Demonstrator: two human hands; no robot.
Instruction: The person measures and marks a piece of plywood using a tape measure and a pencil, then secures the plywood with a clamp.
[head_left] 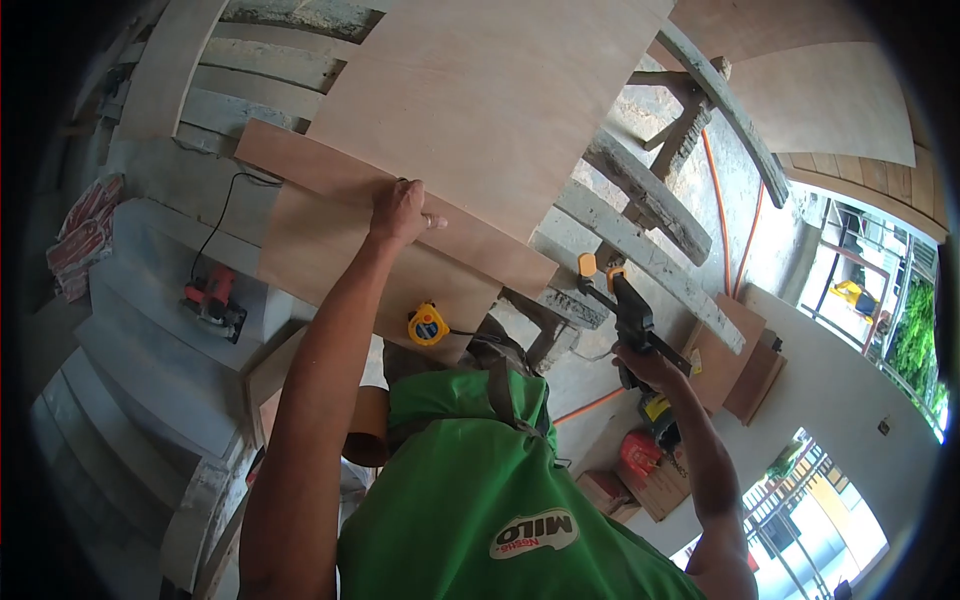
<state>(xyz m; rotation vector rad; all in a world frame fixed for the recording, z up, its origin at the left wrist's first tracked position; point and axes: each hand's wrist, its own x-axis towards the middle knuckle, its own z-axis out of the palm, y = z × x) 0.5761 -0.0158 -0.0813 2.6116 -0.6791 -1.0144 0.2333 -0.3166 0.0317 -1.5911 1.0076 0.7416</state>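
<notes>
Across the large plywood sheet [470, 100] lies a narrow plywood strip [480, 243]. My left hand [402, 212] presses on the strip with its fingers curled at the upper edge. In my right hand [650, 368] is a black bar clamp with orange pads [632, 315], held to the right of the strip's end and apart from it. A yellow tape measure [427, 324] rests on a lower plywood piece [330, 243] near my body.
Rough wooden planks [655, 240] extend beyond the sheet's right edge. A red circular saw [215, 303] sits at the left on a grey stepped surface. An orange cord [716, 200] runs across the floor. A red object [640, 457] and boxes stand at the lower right.
</notes>
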